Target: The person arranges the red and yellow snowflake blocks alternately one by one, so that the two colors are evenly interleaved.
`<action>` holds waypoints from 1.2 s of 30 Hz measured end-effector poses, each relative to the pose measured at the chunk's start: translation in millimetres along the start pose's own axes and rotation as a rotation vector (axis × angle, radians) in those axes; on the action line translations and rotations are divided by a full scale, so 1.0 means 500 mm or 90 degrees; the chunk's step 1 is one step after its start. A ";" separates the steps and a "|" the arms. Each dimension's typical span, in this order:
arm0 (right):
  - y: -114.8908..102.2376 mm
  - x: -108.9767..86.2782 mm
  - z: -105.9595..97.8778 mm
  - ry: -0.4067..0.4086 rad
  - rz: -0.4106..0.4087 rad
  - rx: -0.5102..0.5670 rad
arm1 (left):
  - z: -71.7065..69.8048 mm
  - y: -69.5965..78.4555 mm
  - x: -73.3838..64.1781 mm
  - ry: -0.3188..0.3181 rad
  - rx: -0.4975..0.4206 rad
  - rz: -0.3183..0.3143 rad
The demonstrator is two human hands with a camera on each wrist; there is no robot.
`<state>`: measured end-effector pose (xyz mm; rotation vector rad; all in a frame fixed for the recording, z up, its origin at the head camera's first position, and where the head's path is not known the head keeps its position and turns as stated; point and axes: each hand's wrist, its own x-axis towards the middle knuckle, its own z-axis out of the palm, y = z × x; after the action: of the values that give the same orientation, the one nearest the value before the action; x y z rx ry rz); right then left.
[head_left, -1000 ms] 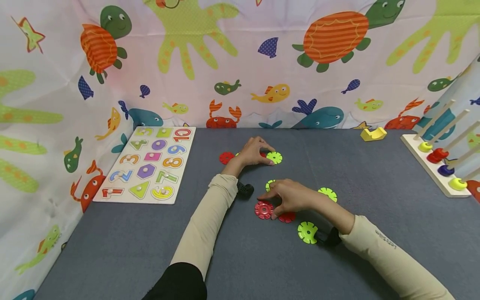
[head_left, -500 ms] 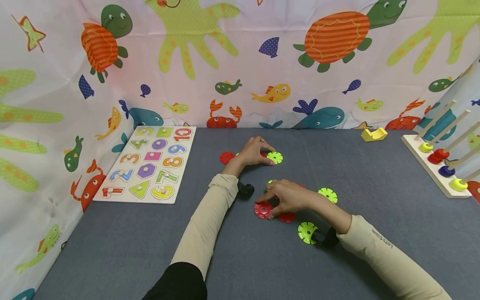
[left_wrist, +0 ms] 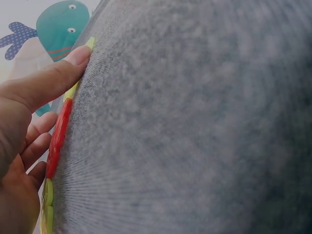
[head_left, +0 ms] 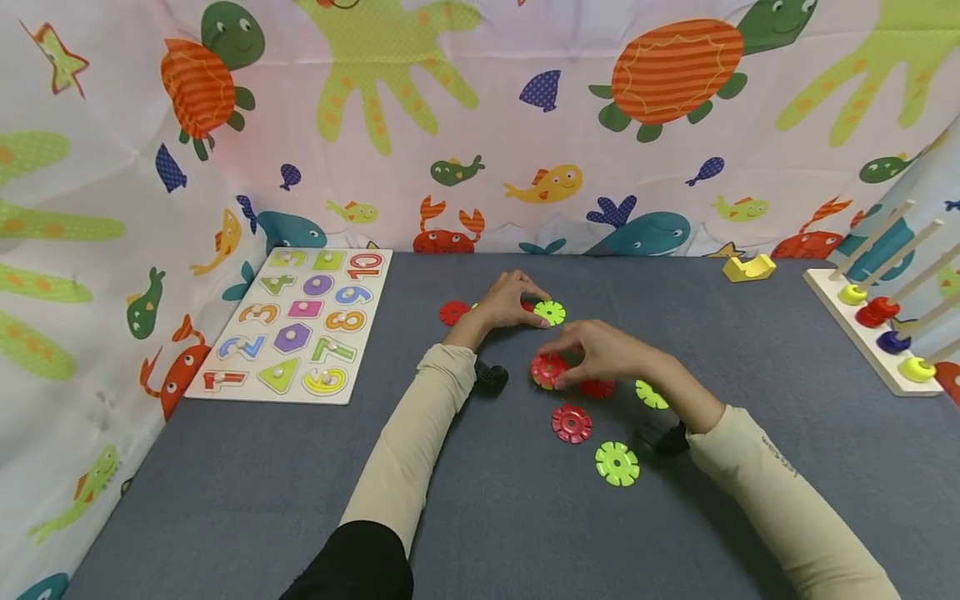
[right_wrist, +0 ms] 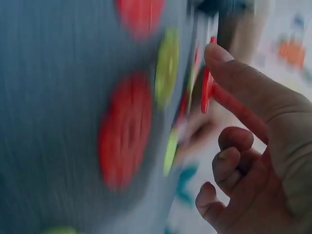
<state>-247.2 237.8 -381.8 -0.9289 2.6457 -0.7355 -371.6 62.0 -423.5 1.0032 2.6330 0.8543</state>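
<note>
My left hand [head_left: 504,307] holds a green notched plastic disc [head_left: 550,312] between thumb and index finger. This disc is at the right end of a row lying on the table; the hand hides the middle of the row, and a red disc [head_left: 453,312] shows at its left end. In the left wrist view, the thumb touches the green edge, with a red disc [left_wrist: 59,136] below it. My right hand [head_left: 611,354] pinches a red notched disc [head_left: 548,371] above the table. The right wrist view shows that disc [right_wrist: 208,87] edge-on between thumb and index finger.
Below the right hand lie a red disc [head_left: 572,423] and a green disc [head_left: 617,463]. Another red disc [head_left: 597,389] and green disc [head_left: 651,394] lie beside it. A number puzzle board [head_left: 303,329] is at left, a peg stacker [head_left: 873,333] and yellow block [head_left: 747,268] at right.
My right hand has lifted the red disc and carried it away from me, toward the left hand. Red and green discs beneath are more exposed. The left hand has stayed in place.
</note>
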 end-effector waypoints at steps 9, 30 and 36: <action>0.125 0.013 -0.066 0.101 0.247 -0.026 | 0.001 -0.001 -0.002 0.000 -0.022 -0.001; 0.152 0.036 -0.055 0.104 0.288 0.031 | 0.001 0.001 0.003 -0.021 -0.007 -0.001; 0.146 0.029 -0.060 0.112 0.284 0.038 | 0.001 0.006 0.014 -0.035 0.012 0.001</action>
<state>-307.5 289.1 -396.2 -0.2462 2.8101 -0.8037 -375.2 68.7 -422.1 1.0183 2.5995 0.7906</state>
